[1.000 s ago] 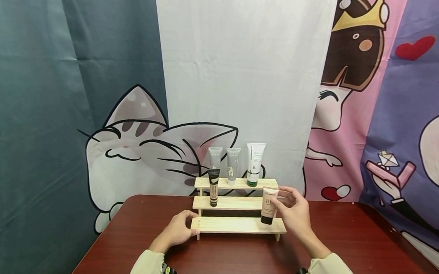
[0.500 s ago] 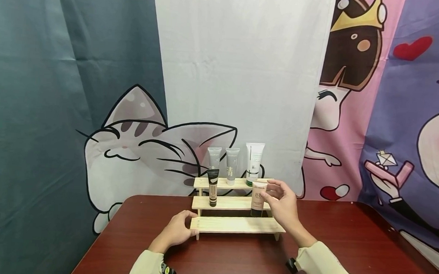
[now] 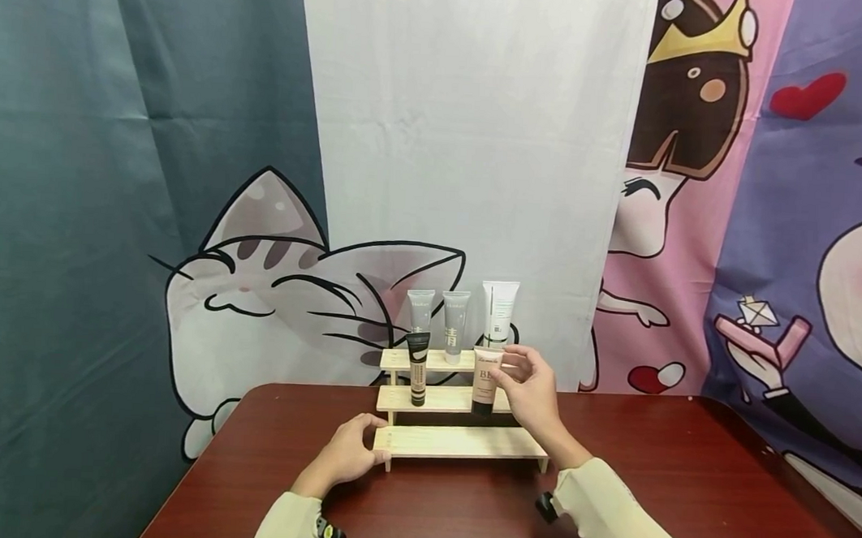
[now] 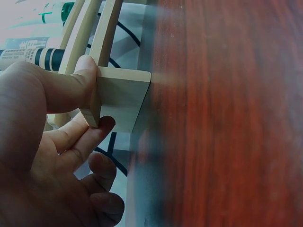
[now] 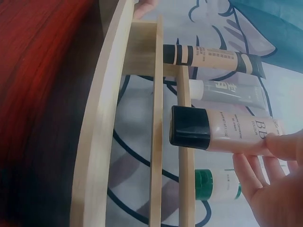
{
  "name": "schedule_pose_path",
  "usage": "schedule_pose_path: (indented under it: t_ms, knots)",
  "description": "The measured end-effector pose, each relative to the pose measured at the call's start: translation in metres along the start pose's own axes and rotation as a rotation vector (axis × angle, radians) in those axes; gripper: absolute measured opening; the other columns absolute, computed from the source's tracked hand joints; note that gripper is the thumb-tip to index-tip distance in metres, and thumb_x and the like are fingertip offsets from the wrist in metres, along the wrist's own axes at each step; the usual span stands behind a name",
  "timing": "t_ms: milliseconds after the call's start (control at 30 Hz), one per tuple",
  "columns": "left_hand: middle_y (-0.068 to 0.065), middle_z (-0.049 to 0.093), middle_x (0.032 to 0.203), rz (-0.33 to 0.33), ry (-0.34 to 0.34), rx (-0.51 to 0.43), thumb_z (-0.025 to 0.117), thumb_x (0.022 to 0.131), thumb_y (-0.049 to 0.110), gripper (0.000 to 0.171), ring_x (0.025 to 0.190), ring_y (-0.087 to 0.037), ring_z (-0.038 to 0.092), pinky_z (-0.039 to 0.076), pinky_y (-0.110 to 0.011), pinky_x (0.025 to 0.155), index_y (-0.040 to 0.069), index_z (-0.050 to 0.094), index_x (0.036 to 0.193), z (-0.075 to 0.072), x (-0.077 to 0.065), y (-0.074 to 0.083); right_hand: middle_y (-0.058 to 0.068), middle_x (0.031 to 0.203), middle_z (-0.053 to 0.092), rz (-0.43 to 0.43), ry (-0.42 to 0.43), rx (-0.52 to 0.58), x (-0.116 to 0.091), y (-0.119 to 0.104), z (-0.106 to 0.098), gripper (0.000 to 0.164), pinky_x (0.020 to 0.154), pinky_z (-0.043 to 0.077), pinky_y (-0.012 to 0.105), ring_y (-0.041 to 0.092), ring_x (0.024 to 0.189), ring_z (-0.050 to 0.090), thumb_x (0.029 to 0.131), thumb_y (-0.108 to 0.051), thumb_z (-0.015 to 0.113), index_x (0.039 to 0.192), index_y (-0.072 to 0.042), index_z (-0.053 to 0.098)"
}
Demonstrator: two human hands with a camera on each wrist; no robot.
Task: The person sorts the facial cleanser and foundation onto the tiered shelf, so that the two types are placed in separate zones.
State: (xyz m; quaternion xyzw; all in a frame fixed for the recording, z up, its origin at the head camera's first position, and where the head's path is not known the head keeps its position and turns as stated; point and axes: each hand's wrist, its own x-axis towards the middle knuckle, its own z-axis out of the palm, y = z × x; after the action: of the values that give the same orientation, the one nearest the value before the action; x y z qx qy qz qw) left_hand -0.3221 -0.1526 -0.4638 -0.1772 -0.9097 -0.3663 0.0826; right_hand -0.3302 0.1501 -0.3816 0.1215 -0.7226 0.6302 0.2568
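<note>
My right hand (image 3: 534, 392) pinches a beige BB cream tube (image 3: 485, 377) by its upper part, black cap down. The tube is upright by the middle shelf of a three-step wooden display rack (image 3: 458, 441). In the right wrist view the cap (image 5: 189, 127) is close to the middle board; whether it touches cannot be told. My left hand (image 3: 344, 450) grips the left end of the bottom shelf; thumb above and fingers beneath the board (image 4: 92, 111) show in the left wrist view. A black-and-tan tube (image 3: 418, 374) stands on the middle shelf's left.
Two grey tubes (image 3: 455, 327) and a larger white tube (image 3: 499, 309) with a green cap (image 5: 203, 184) stand on the top shelf. The rack is on a reddish-brown table (image 3: 455, 514), with a printed cloth (image 3: 481, 142) hanging behind it.
My right hand has moved left and slightly up with the BB cream tube, from the rack's right end toward the middle shelf's centre. The left hand keeps its place on the rack.
</note>
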Motion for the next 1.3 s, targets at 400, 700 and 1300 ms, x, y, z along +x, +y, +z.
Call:
schedule_pose_path:
  t_ms: [400, 700, 1300]
  knots:
    - [-0.012, 0.064, 0.117, 0.002, 0.006, 0.013, 0.084, 0.075, 0.016, 0.043, 0.119, -0.04, 0.055, 0.041, -0.057, 0.1, 0.006, 0.066, 0.113, -0.001, -0.001, -0.002, 0.029, 0.109, 0.067, -0.042, -0.034, -0.054, 0.006, -0.011, 0.025, 0.036, 0.082, 0.056, 0.035, 0.042, 0.099, 0.067, 0.085, 0.01, 0.071, 0.118, 0.008, 0.057]
    - [-0.013, 0.063, 0.121, -0.018, -0.003, 0.016, 0.084, 0.077, 0.017, 0.043, 0.121, -0.039, 0.054, 0.041, -0.057, 0.101, 0.007, 0.065, 0.115, -0.001, -0.002, -0.002, 0.028, 0.108, 0.067, -0.031, -0.051, -0.012, 0.01, -0.003, 0.04, 0.036, 0.083, 0.056, 0.034, 0.041, 0.101, 0.067, 0.084, 0.012, 0.07, 0.117, 0.007, 0.058]
    - [-0.012, 0.063, 0.118, -0.019, -0.015, 0.028, 0.083, 0.077, 0.018, 0.042, 0.118, -0.038, 0.055, 0.041, -0.058, 0.099, 0.007, 0.065, 0.114, -0.003, -0.006, 0.003, 0.023, 0.111, 0.068, -0.053, -0.059, 0.005, 0.012, 0.014, 0.046, 0.036, 0.084, 0.055, 0.034, 0.035, 0.103, 0.068, 0.084, 0.008, 0.072, 0.117, 0.002, 0.059]
